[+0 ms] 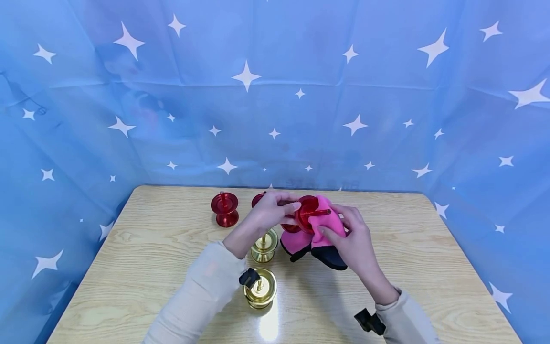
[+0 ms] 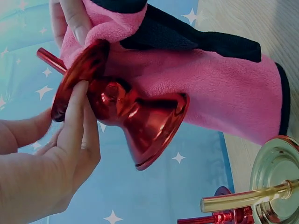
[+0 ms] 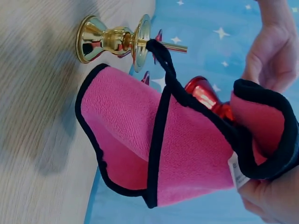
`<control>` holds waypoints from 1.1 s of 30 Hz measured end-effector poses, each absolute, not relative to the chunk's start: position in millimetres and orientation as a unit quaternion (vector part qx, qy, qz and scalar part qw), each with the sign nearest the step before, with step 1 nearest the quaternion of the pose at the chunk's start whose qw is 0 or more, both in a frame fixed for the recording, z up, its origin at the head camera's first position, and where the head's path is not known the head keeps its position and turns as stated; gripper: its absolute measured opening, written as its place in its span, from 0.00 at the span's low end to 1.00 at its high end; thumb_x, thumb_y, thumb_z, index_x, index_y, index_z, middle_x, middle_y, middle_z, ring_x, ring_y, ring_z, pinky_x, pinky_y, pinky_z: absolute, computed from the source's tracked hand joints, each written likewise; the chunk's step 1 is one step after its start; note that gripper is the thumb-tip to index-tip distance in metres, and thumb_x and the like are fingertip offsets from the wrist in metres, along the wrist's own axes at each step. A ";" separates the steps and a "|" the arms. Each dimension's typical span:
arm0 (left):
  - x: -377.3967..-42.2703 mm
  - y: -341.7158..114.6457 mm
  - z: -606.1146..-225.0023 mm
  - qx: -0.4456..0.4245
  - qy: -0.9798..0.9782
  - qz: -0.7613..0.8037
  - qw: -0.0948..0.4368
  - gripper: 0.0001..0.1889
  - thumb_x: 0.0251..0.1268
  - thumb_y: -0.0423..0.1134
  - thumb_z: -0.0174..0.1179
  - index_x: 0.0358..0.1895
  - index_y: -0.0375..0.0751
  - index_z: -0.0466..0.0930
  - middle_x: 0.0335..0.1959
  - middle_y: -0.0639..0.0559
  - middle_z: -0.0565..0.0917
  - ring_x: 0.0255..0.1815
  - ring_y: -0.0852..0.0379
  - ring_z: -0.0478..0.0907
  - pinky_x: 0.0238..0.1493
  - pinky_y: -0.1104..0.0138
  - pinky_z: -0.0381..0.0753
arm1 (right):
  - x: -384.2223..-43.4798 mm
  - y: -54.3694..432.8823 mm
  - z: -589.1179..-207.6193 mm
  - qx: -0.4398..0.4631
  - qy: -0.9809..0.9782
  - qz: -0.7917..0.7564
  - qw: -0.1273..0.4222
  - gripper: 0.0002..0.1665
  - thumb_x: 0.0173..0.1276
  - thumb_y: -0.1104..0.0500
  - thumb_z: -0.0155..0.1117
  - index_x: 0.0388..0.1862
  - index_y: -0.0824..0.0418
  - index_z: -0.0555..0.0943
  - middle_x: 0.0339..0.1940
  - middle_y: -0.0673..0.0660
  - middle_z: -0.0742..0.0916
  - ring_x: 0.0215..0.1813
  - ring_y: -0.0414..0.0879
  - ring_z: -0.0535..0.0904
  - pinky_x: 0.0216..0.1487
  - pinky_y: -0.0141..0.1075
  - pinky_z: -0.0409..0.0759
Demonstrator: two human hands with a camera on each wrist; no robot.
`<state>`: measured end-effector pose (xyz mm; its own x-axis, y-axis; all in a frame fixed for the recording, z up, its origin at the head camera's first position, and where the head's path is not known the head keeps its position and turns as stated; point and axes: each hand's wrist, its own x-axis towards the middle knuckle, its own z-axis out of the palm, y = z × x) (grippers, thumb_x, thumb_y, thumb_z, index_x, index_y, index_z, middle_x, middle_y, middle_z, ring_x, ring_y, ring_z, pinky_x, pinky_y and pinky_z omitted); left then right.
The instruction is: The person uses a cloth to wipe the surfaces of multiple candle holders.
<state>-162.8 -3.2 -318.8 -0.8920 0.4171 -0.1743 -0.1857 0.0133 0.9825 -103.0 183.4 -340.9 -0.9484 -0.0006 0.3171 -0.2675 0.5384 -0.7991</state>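
From where I stand, I see a person who works with both hands above a wooden surface (image 1: pixel 429 267). The left grip (image 1: pixel 275 210) is closed on a shiny red stand (image 2: pixel 152 123): its fingers and thumb pinch the rim of the dish. This stand is in the air over the far middle part of the surface. It is tilted, so that its thin rod points to the right and its flared foot is toward the left.

The right grip (image 1: pixel 354 234) grasps a pink cloth (image 1: pixel 326 224) with black borders, and the fingers keep the cloth against the dish of the stand, at its right side. The lower part of the cloth hangs freely, and a small white label (image 3: pixel 238 170) is visible near the right fingers.

To the left, on the far side of the surface, another red stand (image 1: pixel 226 210) is upright. A third red stand (image 1: pixel 257 199) is mostly hidden behind the left grip. Nearer, to the left of the cloth, there are two upright golden stands: the farther golden stand (image 1: pixel 263 242) and the nearer golden stand (image 1: pixel 267 287), which is partly covered by a small black device (image 1: pixel 249 277) at the left sleeve (image 1: pixel 202 286). Behind everything hangs a blue curtain (image 1: pixel 275 110) with white stars.
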 end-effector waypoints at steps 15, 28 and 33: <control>-160.1 -5.5 -317.4 0.125 0.691 0.676 0.224 0.19 0.55 0.20 0.57 0.52 0.27 0.74 0.36 0.41 0.77 0.33 0.55 0.78 0.38 0.63 0.82 | -105.3 188.7 -340.0 0.120 -0.868 0.435 0.206 0.26 0.48 0.75 0.69 0.49 0.66 0.79 0.42 0.59 0.78 0.30 0.42 0.74 0.25 0.27 0.78; -160.5 -10.9 -310.4 0.188 0.731 0.595 0.277 0.17 0.59 0.23 0.55 0.53 0.27 0.74 0.48 0.37 0.77 0.36 0.49 0.82 0.38 0.65 0.82 | -116.6 198.4 -320.2 0.288 -0.885 0.303 0.205 0.26 0.41 0.79 0.70 0.43 0.64 0.81 0.40 0.58 0.80 0.39 0.52 0.78 0.35 0.45 0.82; -160.8 -8.4 -312.5 0.113 0.704 0.652 0.260 0.12 0.60 0.23 0.55 0.47 0.24 0.75 0.36 0.41 0.78 0.28 0.56 0.79 0.36 0.65 0.83 | -112.1 199.4 -324.8 0.241 -0.890 0.333 0.196 0.26 0.45 0.77 0.69 0.46 0.65 0.80 0.41 0.58 0.80 0.39 0.50 0.77 0.32 0.40 0.81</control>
